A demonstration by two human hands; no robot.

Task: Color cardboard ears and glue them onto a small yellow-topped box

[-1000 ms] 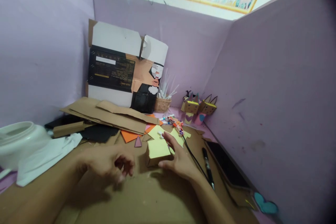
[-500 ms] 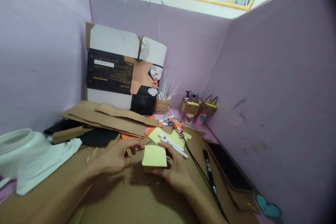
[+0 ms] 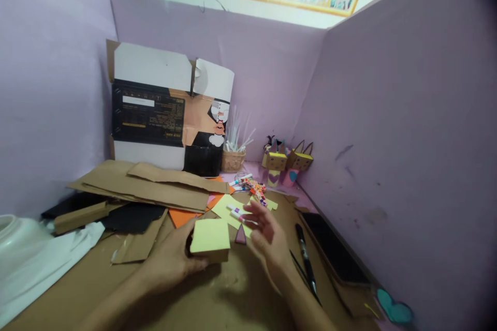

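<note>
My left hand (image 3: 176,251) is closed around the left side of a small cardboard box (image 3: 215,256) with a pale yellow paper top. To its right my right hand (image 3: 269,232) holds nothing, its fingers apart and slightly blurred. Between the hands, a small pinkish-purple triangle with a dark outline (image 3: 240,235) lies just right of the box. Just beyond are white marker pens (image 3: 236,213) on yellow paper (image 3: 223,208), partly hidden by my right fingers. A patterned orange glue gun (image 3: 254,189) lies behind my right hand, its cord partly covered.
Brown cardboard sheets (image 3: 151,186) and black pieces (image 3: 134,217) lie at the left, near a white pot (image 3: 23,245) and white cloth (image 3: 66,258). On the right are a black pen (image 3: 306,256), phone (image 3: 337,248) and teal heart (image 3: 394,306). Cardboard animal figures (image 3: 276,161) stand behind, beside a basket (image 3: 233,160).
The box has passed from my right hand to my left, which now grips it. My right hand has let go and moved slightly right, opening. The view has shifted a little, uncovering the triangle.
</note>
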